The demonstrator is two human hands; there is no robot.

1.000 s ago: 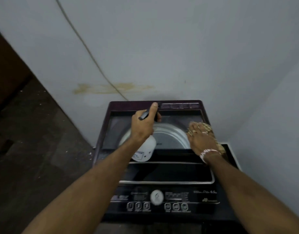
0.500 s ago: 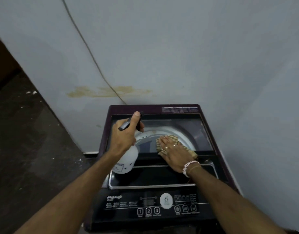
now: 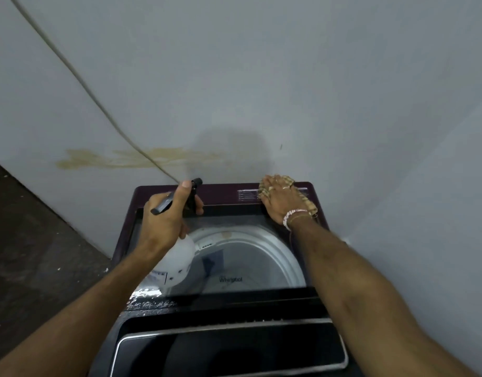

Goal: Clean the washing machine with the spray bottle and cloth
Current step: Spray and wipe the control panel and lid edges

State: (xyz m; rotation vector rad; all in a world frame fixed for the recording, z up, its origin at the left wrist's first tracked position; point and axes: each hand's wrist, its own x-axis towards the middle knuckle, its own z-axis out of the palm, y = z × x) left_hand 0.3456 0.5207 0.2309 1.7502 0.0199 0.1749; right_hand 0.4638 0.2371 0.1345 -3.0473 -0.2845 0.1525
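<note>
A dark purple top-loading washing machine with a glass lid stands against the wall; its steel drum shows through the glass. My left hand grips a white spray bottle with a black trigger head, held over the lid's left side, nozzle toward the back. My right hand presses a tan patterned cloth flat on the machine's back right corner. Wet droplets lie on the lid's near left part.
A grey wall rises right behind the machine and along its right side. A pale cable runs diagonally down the wall to the machine's back. A yellowish stain marks the wall. Dark floor lies to the left.
My right hand slid the cloth from the middle of the glass lid to the back right corner. My left hand with the bottle moved slightly toward the back. The view came closer to the machine.
</note>
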